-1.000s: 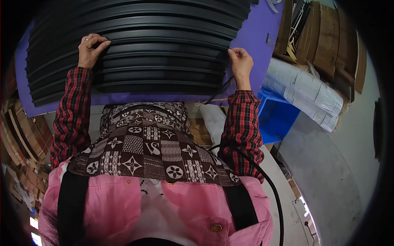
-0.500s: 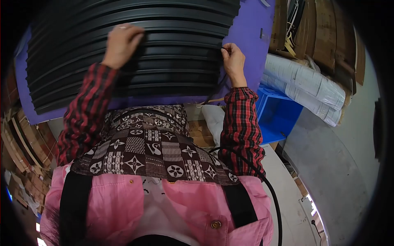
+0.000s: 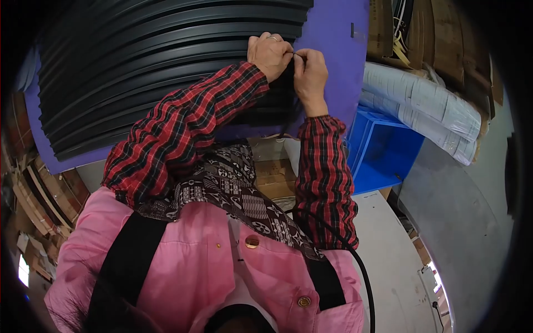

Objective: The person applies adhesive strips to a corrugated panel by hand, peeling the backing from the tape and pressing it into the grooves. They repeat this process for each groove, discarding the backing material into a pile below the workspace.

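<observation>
We bring both hands together, left hand (image 3: 270,53) and right hand (image 3: 310,75) pinching a thin black strip (image 3: 292,89) at the stacked black strips' (image 3: 166,72) end to separate it.

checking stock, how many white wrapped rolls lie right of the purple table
2 white rolls that I can tell: upper one and lower one, side by side above the blue bin. More may be hidden.

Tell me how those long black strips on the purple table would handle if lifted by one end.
The black strips look long and thin, so probably they sag. They seem light: both hands pinch just the ends. Flat-lying, they seem unlikely to roll.
</observation>
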Demonstrator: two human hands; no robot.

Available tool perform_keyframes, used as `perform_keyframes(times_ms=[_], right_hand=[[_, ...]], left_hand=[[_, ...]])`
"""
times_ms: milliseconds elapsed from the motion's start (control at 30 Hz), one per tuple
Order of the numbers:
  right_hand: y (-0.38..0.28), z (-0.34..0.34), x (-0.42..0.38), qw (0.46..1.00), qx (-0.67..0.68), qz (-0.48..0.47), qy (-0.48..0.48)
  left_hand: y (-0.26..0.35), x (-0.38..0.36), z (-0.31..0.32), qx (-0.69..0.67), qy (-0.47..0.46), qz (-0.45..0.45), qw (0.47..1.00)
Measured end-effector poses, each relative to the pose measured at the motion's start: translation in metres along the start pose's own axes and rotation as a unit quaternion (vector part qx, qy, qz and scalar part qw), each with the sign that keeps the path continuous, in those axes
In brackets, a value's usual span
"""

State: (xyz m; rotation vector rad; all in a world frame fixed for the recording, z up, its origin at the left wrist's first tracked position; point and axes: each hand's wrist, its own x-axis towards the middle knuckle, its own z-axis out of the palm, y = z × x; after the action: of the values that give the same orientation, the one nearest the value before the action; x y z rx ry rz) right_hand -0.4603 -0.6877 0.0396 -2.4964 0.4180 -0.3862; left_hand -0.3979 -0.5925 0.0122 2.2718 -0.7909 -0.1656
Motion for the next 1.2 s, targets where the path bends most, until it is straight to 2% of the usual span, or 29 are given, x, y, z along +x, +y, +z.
perform_keyframes(times_ms=[33,67,100,133,167,200,233,267,333,367,433,600,667,700,733,767,800,833,867,900,933,967,1000,1033,1067,1100,1133,1200], right_hand=[[-0.009,-0.005,0.001,0.996,0.067,-0.015,0.061],[-0.018,-0.013,0.003,0.960,0.253,0.082,0.093],[-0.030,-0.024,0.006,0.880,0.425,0.177,0.120],[-0.041,-0.041,0.013,0.796,0.546,0.223,0.135],[-0.039,-0.050,0.015,0.797,0.548,0.216,0.137],[-0.035,-0.060,0.015,0.768,0.585,0.226,0.128],[-0.032,-0.068,0.017,0.738,0.622,0.234,0.119],[-0.030,-0.074,0.016,0.742,0.618,0.232,0.113],[-0.024,-0.089,0.015,0.747,0.619,0.220,0.103],[-0.024,-0.094,0.014,0.751,0.618,0.212,0.092],[-0.032,-0.095,0.011,0.761,0.607,0.214,0.083],[-0.046,-0.102,0.016,0.799,0.575,0.170,0.045],[-0.064,-0.108,0.021,0.694,0.690,0.205,0.016],[-0.070,-0.109,0.022,0.696,0.689,0.200,0.013],[-0.075,-0.108,0.024,0.679,0.711,0.179,-0.019],[-0.082,-0.106,0.025,0.659,0.732,0.161,-0.054],[-0.089,-0.105,0.026,0.657,0.734,0.159,-0.063],[-0.098,-0.105,0.028,0.623,0.765,0.135,-0.092],[-0.107,-0.105,0.032,0.587,0.793,0.109,-0.120],[-0.112,-0.107,0.035,0.586,0.794,0.103,-0.128],[-0.114,-0.111,0.038,0.543,0.819,0.077,-0.168],[-0.117,-0.113,0.039,0.496,0.841,0.052,-0.207],[-0.120,-0.113,0.039,0.495,0.841,0.051,-0.213],[-0.124,-0.113,0.039,0.539,0.820,0.021,-0.191],[-0.128,-0.112,0.039,0.581,0.796,-0.011,-0.169],[-0.135,-0.109,0.040,0.620,0.770,-0.044,-0.146],[-0.140,-0.112,0.040,0.617,0.779,-0.053,-0.098],[-0.141,-0.131,0.039,0.590,0.806,-0.057,-0.001]], left_hand=[[-0.001,0.002,-0.002,0.004,-0.009,-0.010,1.000],[-0.003,0.000,-0.002,0.005,-0.008,-0.012,1.000],[-0.005,-0.004,0.000,-0.004,0.031,0.027,0.999],[-0.007,-0.001,-0.002,-0.012,0.074,0.071,0.995],[-0.015,0.003,-0.008,-0.042,0.096,0.081,0.991],[-0.025,0.005,-0.022,-0.071,0.115,0.091,0.987],[-0.036,0.005,-0.043,0.040,0.099,0.082,0.991],[-0.049,0.002,-0.064,0.150,0.084,0.070,0.983],[-0.070,-0.002,-0.086,0.207,0.005,0.067,0.976],[-0.079,-0.004,-0.090,0.208,0.008,0.070,0.976],[-0.096,-0.009,-0.094,0.128,-0.021,0.132,0.983],[-0.083,0.002,-0.079,0.114,-0.037,0.137,0.983],[-0.071,0.003,-0.085,0.108,-0.047,0.123,0.985],[-0.060,0.006,-0.091,0.107,-0.062,0.110,0.986],[-0.034,0.007,-0.099,-0.118,-0.098,0.069,0.986],[0.001,0.003,-0.109,-0.337,-0.129,0.023,0.932],[0.036,-0.005,-0.121,-0.444,-0.189,0.014,0.876],[0.058,-0.008,-0.131,-0.543,-0.244,0.010,0.804],[0.053,-0.008,-0.125,-0.563,-0.305,0.022,0.768],[0.054,-0.008,-0.127,-0.579,-0.365,0.033,0.728],[0.053,-0.010,-0.129,-0.597,-0.385,0.035,0.703],[0.052,-0.015,-0.131,-0.598,-0.378,0.035,0.706],[0.052,-0.019,-0.135,-0.584,-0.323,0.017,0.745],[0.051,-0.023,-0.139,-0.567,-0.267,0.000,0.779],[0.047,-0.026,-0.143,-0.566,-0.260,0.000,0.782],[0.040,-0.029,-0.150,-0.487,-0.153,0.081,0.856],[0.035,-0.031,-0.156,-0.392,-0.042,0.159,0.905],[0.019,-0.035,-0.175,-0.320,-0.001,0.174,0.931]])
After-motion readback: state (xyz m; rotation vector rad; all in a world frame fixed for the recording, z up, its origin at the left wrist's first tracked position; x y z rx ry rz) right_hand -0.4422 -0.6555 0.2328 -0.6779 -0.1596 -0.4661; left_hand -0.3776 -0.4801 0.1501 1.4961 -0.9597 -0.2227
